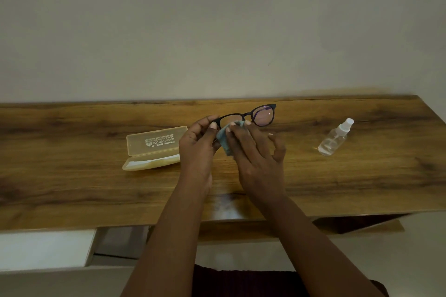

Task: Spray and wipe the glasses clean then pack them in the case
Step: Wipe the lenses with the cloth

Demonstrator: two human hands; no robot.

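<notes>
Two purple-tinted lenses sit in the black-framed glasses.

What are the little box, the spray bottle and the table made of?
The case looks like frosted yellowish plastic: light passes through its open lid and print shows on it. The spray bottle seems clear plastic, maybe glass, with a white plastic nozzle; you can see the wood through it. The table looks like wood, or a wood-print surface, with dark grain streaks and a slight shine.
</notes>
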